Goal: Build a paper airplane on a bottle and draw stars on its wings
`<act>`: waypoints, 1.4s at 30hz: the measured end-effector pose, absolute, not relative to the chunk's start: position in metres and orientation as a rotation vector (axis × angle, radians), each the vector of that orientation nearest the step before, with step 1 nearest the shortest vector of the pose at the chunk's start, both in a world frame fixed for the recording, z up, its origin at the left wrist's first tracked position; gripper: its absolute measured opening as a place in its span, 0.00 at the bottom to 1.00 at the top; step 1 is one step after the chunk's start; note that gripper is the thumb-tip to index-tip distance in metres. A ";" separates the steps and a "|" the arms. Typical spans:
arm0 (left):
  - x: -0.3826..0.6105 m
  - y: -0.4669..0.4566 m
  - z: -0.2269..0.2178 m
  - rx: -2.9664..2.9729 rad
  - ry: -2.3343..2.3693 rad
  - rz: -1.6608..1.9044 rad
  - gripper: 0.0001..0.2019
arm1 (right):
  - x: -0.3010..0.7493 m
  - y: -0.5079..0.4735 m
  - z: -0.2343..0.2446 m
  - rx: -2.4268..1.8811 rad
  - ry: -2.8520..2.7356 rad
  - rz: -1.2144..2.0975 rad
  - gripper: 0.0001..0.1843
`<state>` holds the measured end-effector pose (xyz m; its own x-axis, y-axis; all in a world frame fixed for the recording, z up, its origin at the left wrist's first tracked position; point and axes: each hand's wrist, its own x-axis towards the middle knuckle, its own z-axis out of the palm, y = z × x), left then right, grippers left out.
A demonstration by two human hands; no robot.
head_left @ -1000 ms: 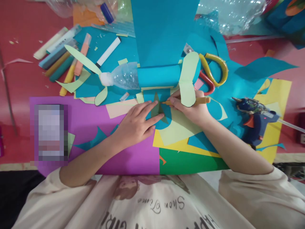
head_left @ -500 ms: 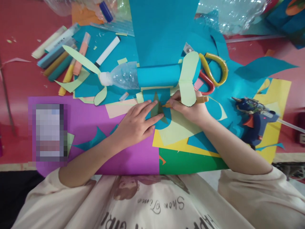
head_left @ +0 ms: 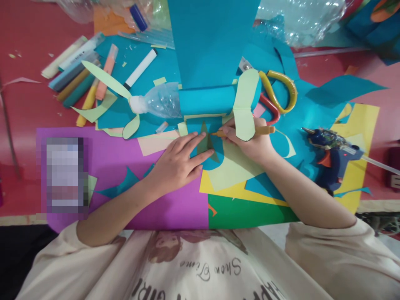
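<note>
My left hand lies flat with its fingers spread, pressing a small green star-shaped paper piece onto a blue paper shape. My right hand is closed around a yellow-orange pen whose tip touches the star's right edge. Just above both hands lies a model plane made from a clear plastic bottle wrapped in blue paper, with pale green paper wings that hide part of my right fingers.
Scissors with yellow and red handles lie right of the plane. A blue glue gun rests at the right. Several markers sit at upper left. Purple, yellow and green paper sheets cover the red table.
The pen tip has shifted slightly along the star's right edge. My left hand has stayed pressed in place.
</note>
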<state>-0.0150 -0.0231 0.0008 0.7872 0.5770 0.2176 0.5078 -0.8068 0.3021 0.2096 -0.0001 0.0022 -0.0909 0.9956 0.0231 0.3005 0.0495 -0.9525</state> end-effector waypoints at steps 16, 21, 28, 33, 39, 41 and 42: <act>-0.015 -0.023 0.001 2.747 0.853 0.422 0.18 | 0.208 -0.001 0.002 -1.344 -1.597 1.071 0.06; -0.016 -0.023 0.001 2.744 0.860 0.408 0.18 | 0.210 0.000 0.003 -1.334 -1.571 1.100 0.06; -0.015 -0.023 0.000 2.759 0.853 0.434 0.17 | 0.211 -0.002 0.002 -1.347 -1.541 1.019 0.06; -0.014 -0.023 0.000 2.769 0.841 0.473 0.16 | 0.211 -0.002 -0.001 -1.382 -1.605 0.968 0.07; -0.015 -0.023 0.001 2.761 0.854 0.455 0.17 | 0.212 0.000 -0.001 -1.307 -1.690 0.937 0.06; -0.015 -0.023 0.001 2.758 0.854 0.451 0.17 | 0.212 0.000 -0.001 -1.304 -1.689 0.973 0.06; -0.015 -0.023 0.001 2.756 0.855 0.447 0.17 | 0.211 0.000 0.000 -1.310 -1.685 0.988 0.06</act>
